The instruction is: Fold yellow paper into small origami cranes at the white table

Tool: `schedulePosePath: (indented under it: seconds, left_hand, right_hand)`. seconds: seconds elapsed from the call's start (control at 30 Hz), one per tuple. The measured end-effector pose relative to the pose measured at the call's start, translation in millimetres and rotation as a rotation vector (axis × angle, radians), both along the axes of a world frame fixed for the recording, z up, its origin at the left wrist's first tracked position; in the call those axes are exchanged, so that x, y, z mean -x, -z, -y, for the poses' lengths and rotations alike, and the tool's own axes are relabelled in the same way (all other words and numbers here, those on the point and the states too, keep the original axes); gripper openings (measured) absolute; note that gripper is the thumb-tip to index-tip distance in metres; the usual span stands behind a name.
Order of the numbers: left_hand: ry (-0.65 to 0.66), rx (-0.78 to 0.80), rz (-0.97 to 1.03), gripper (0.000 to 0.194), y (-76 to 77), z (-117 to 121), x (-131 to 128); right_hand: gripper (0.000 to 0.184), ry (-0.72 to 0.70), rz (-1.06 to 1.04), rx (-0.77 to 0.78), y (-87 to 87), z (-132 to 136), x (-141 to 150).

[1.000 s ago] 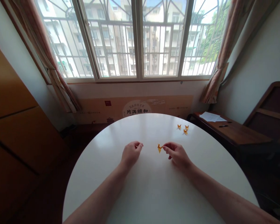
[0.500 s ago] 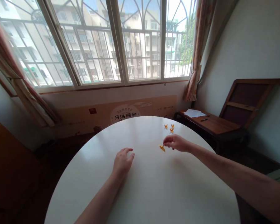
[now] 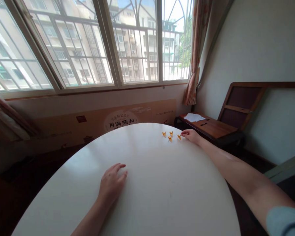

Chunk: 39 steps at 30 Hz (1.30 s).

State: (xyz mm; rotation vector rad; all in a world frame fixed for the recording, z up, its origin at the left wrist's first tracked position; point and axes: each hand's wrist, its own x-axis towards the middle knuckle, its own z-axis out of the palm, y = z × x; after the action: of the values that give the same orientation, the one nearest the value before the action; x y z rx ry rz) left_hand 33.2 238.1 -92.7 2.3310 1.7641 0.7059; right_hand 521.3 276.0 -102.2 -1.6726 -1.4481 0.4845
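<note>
My right hand [image 3: 190, 134] is stretched out to the far right part of the round white table [image 3: 147, 196], its fingers pinched on a small orange folded paper figure [image 3: 179, 136]. That figure touches down beside three similar orange paper figures [image 3: 168, 135] grouped on the tabletop. My left hand [image 3: 112, 182] lies flat on the table nearer to me, fingers extended and holding nothing.
A dark wooden side table [image 3: 211, 126] with white paper sheets [image 3: 194, 117] and a dark pen stands right of the round table. A wooden frame [image 3: 245, 105] leans on the right wall. A printed cardboard panel [image 3: 118, 119] stands under the barred window.
My right hand has carried the orange paper figure from the table's middle out to the group of three at the far right. My left hand has flattened onto the table. The view has swung right.
</note>
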Motion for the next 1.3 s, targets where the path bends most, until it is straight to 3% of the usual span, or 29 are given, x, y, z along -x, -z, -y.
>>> schedulePosePath:
  seconds: [0.17, 0.4, 0.73, 1.07, 1.3]
  left_hand:
    - [0.006, -0.008, 0.0, 0.043, 1.4, -4, 1]
    - [0.009, -0.002, -0.038, 0.041, -0.3, -5, 1]
    - [0.008, -0.02, -0.037, 0.038, -1.3, -3, 1]
    - [-0.018, -0.02, -0.015, 0.036, 1.2, -4, 1]
    - [0.009, -0.081, 0.199, 0.035, 7.4, -8, 6]
  right_hand:
    - [0.02, 0.009, 0.066, 0.014, 17.1, -23, -8]
    - [0.024, -0.016, 0.1, -0.002, 26.7, -28, -18]
    - [0.026, 0.008, 0.105, -0.049, 24.4, -24, -16]
    - [0.026, 0.151, 0.107, -0.011, 22.4, -23, -12]
    - [0.022, 0.21, 0.073, 0.043, 10.1, -3, 8]
